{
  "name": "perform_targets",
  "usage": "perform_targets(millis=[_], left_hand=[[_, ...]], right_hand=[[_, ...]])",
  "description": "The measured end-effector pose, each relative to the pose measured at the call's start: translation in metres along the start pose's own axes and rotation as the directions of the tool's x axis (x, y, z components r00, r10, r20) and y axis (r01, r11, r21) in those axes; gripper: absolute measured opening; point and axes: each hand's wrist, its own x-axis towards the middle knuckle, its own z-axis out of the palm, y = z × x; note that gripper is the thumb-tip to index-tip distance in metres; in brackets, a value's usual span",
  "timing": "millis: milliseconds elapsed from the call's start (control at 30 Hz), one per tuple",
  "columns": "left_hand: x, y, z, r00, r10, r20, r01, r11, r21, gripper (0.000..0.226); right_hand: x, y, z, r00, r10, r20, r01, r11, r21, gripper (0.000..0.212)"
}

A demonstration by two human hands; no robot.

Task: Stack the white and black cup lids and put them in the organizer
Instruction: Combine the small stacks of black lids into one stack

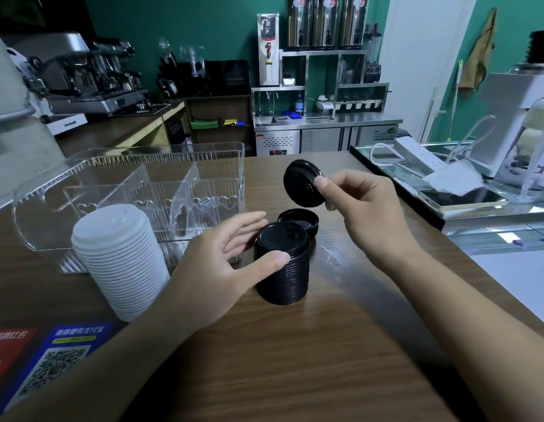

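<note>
A single black lid (302,184) is pinched in the right grip (360,202), tilted, above a loose black lid (298,222) on the bench (340,345). Below it, the black lid stack (281,263) is touched by the relaxed left grip (225,269). Left of that stand the white lid stack (121,260) and, behind, the clear organizer (127,190).

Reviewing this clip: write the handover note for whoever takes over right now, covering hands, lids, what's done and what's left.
Left hand: fingers straight, thumb touching the black lid stack, steadying it.
Right hand: pinches one black lid above the stack.
Another loose black lid lies on the counter behind the stack.
White lid stack stands built, in front of the clear organizer, which holds no lids yet.
Left: add both loose black lids, then move both stacks into the organizer.
</note>
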Motion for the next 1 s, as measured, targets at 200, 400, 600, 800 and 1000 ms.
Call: perform_targets(millis=[200,400,600,800,1000], left_hand=[[0.002,0.006,0.000,0.992,0.072,-0.107,-0.079,0.995,-0.065,0.082],[0.002,0.012,0.001,0.981,0.127,-0.148,-0.141,0.986,-0.092,0.095],[0.004,0.011,0.001,0.957,0.215,-0.194,-0.237,0.967,-0.095,0.083],[0.004,0.010,-0.001,0.963,0.203,-0.177,-0.222,0.971,-0.091,0.077],[0.004,0.008,0.000,0.973,0.190,-0.131,-0.199,0.978,-0.059,0.072]], right_hand=[[-0.004,-0.017,0.005,0.978,0.097,0.185,-0.157,0.926,0.343,0.025],[-0.014,-0.027,0.014,0.929,0.055,0.367,-0.225,0.870,0.439,0.023],[-0.017,-0.028,0.015,0.912,0.032,0.409,-0.212,0.890,0.403,0.021],[-0.015,-0.027,0.010,0.961,-0.082,0.265,0.030,0.980,0.195,0.048],[-0.016,-0.022,0.006,0.923,-0.153,0.354,0.158,0.987,0.014,0.065]])
